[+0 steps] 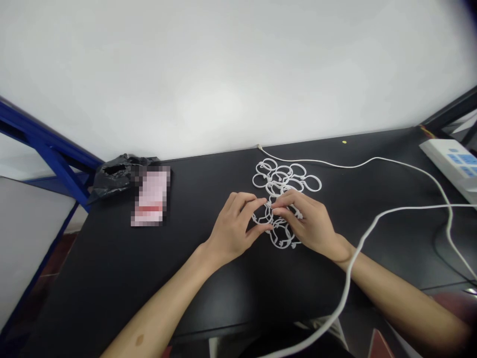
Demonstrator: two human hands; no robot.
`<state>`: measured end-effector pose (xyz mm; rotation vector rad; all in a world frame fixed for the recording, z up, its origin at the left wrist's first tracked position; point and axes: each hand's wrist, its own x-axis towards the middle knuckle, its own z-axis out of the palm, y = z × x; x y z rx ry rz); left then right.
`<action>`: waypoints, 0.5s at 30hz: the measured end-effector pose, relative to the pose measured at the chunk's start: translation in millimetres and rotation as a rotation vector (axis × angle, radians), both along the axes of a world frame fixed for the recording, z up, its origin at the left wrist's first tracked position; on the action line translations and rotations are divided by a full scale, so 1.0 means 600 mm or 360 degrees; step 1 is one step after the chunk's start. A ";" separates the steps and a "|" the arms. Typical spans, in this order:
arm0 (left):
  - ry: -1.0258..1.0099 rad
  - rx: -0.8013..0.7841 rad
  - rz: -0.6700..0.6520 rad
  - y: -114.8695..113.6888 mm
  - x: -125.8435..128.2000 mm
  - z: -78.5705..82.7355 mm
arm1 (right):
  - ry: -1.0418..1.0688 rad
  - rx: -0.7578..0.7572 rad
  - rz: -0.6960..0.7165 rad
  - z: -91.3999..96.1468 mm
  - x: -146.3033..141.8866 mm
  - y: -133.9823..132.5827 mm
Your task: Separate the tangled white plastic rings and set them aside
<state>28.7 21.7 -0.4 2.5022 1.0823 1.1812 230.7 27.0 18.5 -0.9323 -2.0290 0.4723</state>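
White plastic rings point(312, 183), some with small inward prongs, lie in a loose, overlapping cluster on the black table. At the near side of the cluster, my left hand point(238, 221) curls its thumb and index finger around the edge of a white plastic ring point(262, 220). From the other side, my right hand point(307, 221) pinches thumb and fingers together at the same part. The exact contact is partly hidden by the fingertips. Another pronged ring point(281, 244) lies just below, between my hands.
At left lie a blurred pink-and-white object point(152, 196) and a crumpled black plastic bag point(115, 174). A white cable point(346, 165) runs behind the rings; another cable point(350, 278) crosses above my right forearm. A white box point(452, 161) with blue markings sits at right.
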 end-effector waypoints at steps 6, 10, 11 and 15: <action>-0.0023 -0.0041 -0.0011 -0.001 0.001 0.000 | -0.0049 -0.0011 -0.0043 -0.003 -0.001 0.000; -0.0074 -0.0091 -0.0034 -0.002 0.002 -0.002 | -0.0074 -0.0019 -0.0055 -0.004 -0.002 -0.002; -0.0083 -0.0103 -0.0035 -0.002 0.002 -0.003 | -0.0076 -0.0033 -0.0051 -0.004 -0.002 -0.003; -0.0088 -0.0113 -0.0037 -0.001 0.001 -0.005 | -0.0110 -0.0130 -0.0069 -0.003 -0.002 -0.006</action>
